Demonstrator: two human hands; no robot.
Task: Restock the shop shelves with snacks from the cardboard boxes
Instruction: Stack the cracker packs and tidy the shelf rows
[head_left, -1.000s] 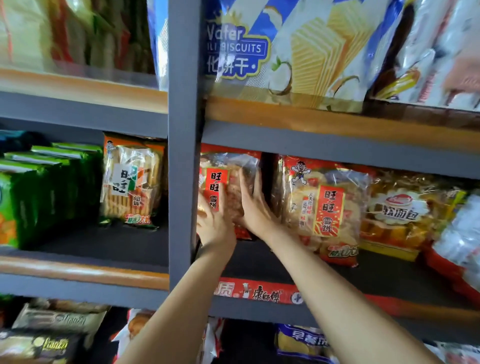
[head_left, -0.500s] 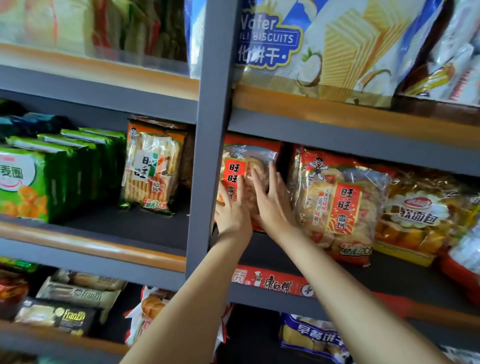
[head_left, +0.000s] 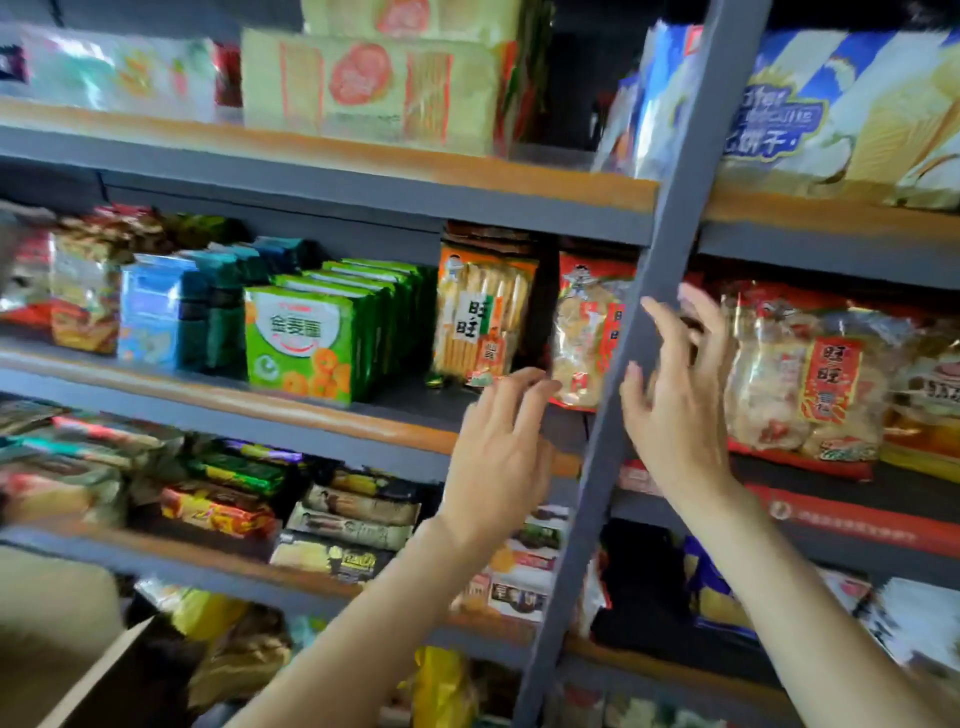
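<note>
On the middle shelf (head_left: 311, 415), at three o'clock of the green boxes (head_left: 306, 338), the rice cracker bag (head_left: 584, 338) is stood upright, long axis vertical, label outward for shoppers. Nothing is held: the left hand (head_left: 501, 457) and right hand (head_left: 675, 395) are kept loosely spread, fingers relaxed, just before it.

Both bare forearms raised; left grip (head_left: 498, 441) and right grip (head_left: 675, 395) empty, fingers loosely spread.
</note>
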